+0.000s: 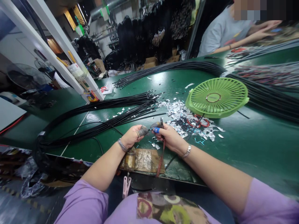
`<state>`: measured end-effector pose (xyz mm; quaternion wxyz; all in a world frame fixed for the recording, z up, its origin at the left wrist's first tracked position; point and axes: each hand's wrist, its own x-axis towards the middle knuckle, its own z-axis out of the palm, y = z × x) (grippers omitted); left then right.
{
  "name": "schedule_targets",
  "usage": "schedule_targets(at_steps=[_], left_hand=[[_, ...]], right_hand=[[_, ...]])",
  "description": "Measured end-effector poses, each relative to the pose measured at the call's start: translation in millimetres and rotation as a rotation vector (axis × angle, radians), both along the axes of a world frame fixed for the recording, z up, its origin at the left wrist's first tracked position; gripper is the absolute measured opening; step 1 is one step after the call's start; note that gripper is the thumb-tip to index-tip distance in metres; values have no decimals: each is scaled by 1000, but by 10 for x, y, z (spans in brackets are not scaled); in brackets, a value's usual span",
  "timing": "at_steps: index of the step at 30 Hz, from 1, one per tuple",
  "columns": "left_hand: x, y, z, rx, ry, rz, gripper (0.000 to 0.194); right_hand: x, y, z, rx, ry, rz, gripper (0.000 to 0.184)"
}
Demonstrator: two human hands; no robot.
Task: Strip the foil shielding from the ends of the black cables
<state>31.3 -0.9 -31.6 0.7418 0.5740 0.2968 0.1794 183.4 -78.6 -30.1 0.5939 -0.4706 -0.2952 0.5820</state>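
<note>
My left hand, with dark wrapping on its fingers, is closed on a thin black cable and pinches it close to its end. Facing it across a small gap, my right hand is closed too, with blue tape on a digit. In its grip stands a slim tool with dark pointed tips and a reddish-brown handle. The right fingertips meet at the cable's end; a small bluish bit shows there, too small to make out. Just below both hands lies a tape-covered board at the table edge.
Black cable bundles curve across the green table on the left and along the back. A green fan stands right of a heap of white scraps. A white post rises at left. A co-worker sits back right.
</note>
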Motion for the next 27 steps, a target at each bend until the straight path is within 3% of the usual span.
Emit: schedule_targets(at_steps=[8, 17, 27], left_hand=[[-11, 20, 20, 325, 44, -13, 50], [-15, 22, 17, 220, 1, -3, 59], [-17, 15, 12, 161, -41, -9, 59]], right_hand=[[98, 16, -22, -70, 6, 141, 21], [66, 11, 2, -1, 26, 130, 36], [64, 14, -18, 6, 93, 194, 39]])
